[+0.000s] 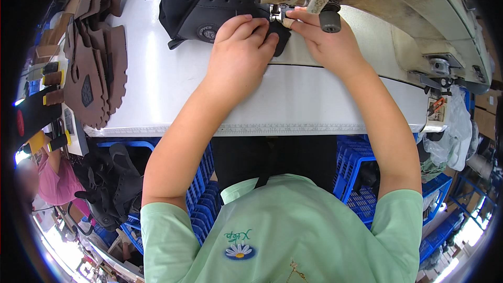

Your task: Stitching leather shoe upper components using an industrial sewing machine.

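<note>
Head view: left hand [242, 52] flat, fingers together, pressing down on the black shoe upper [209, 8] at its right edge. Right hand [327, 42] just beside, fingers curled, thumb and forefinger pinching the same black piece right at the presser foot [276, 13] of the sewing machine [398, 10]. Upper lying on the far middle of the white worktop [173, 94], most of its bulk bunched to the left of the needle, only a small dark flap under the foot. By the look of it, stitching under way on one edge, with the greater part of the piece not yet fed through; seam itself too small to make out. Off to the left, a fanned stack of brown leather cut pieces [99, 68] with toothed edges, seemingly untouched. Near edge of the worktop marked with a ruled strip. Below and on both sides, blue plastic crates [356, 173]; more black uppers heaped in the left one [112, 183]. Far left, another person in a pink top [55, 178]. Bright, crowded workshop floor around the rim.
</note>
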Tool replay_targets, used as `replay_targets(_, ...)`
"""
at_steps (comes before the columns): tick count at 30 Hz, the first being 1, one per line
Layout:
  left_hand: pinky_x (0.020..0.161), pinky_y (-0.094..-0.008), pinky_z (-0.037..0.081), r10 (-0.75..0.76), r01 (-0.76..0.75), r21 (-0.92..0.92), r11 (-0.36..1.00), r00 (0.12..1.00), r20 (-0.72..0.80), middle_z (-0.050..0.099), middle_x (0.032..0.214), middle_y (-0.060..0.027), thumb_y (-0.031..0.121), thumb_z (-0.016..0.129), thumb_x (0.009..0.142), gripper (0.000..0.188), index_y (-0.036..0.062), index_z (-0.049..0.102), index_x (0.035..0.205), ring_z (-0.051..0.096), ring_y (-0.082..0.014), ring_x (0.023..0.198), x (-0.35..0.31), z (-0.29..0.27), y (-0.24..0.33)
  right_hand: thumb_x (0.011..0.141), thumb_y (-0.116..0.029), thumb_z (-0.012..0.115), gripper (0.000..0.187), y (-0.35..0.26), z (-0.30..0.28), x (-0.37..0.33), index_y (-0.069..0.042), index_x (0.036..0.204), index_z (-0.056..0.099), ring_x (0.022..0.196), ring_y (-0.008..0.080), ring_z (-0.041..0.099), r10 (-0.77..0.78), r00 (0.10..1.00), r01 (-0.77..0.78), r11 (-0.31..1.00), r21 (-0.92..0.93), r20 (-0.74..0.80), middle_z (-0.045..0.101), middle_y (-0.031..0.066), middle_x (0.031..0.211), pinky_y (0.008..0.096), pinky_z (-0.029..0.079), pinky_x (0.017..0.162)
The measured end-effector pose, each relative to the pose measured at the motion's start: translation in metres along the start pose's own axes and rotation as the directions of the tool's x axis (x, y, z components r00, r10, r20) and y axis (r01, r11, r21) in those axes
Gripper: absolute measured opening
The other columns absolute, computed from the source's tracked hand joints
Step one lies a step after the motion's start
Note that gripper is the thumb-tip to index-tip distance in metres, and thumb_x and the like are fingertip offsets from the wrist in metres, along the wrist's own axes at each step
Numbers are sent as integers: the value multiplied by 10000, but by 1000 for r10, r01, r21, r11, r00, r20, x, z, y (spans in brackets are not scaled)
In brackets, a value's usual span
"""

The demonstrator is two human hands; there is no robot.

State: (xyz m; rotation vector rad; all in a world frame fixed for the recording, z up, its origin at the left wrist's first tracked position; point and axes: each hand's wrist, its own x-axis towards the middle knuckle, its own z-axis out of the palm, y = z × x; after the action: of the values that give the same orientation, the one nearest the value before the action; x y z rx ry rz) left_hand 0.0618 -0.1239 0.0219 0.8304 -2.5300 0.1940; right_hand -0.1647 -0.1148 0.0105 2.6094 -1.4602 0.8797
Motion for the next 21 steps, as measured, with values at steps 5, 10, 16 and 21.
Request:
replay_targets(5, 1078, -397, 373, 6, -6, 1, 1000, 1000, -10, 707, 1150, -82, 39, 637, 696, 382, 92, 732, 1062, 597, -209, 1163, 2, 3, -3, 807, 23, 635, 316, 0, -1, 1, -152, 1044, 751, 1084, 235, 665, 28, 999, -27, 999, -45, 20, 707, -10, 1171, 373, 547, 899)
replay_targets(10, 1079, -397, 373, 10, -10, -7, 1000, 1000, -4, 707, 1152, -85, 18, 631, 675, 416, 90, 731, 1072, 598, -210, 1167, 1, 2, -4, 810, 19, 626, 329, 2, 0, 0, -156, 1062, 746, 1034, 241, 673, 39, 999, -37, 998, -50, 34, 704, -16, 1182, 367, 547, 872)
replay_targets(16, 1082, -400, 373, 9, -9, -25, 1000, 1000, 10, 706, 1156, -86, 6, 629, 658, 439, 94, 733, 1075, 598, -213, 1170, 1, 0, -7, 839, 66, 570, 375, 20, -1, 2, -153, 1091, 738, 1096, 232, 669, 128, 978, -154, 976, 151, 167, 708, 9, 1191, 340, 539, 937)
replay_targets(21, 1077, -387, 392, 58, -59, -18, 998, 997, -53, 719, 1054, -85, 114, 631, 735, 269, 70, 748, 973, 612, -214, 1120, 3, 0, -10, 880, 63, 560, 394, 28, -6, 8, -173, 1152, 722, 1103, 235, 670, 152, 952, -226, 934, 275, 267, 706, 29, 1201, 327, 537, 941)
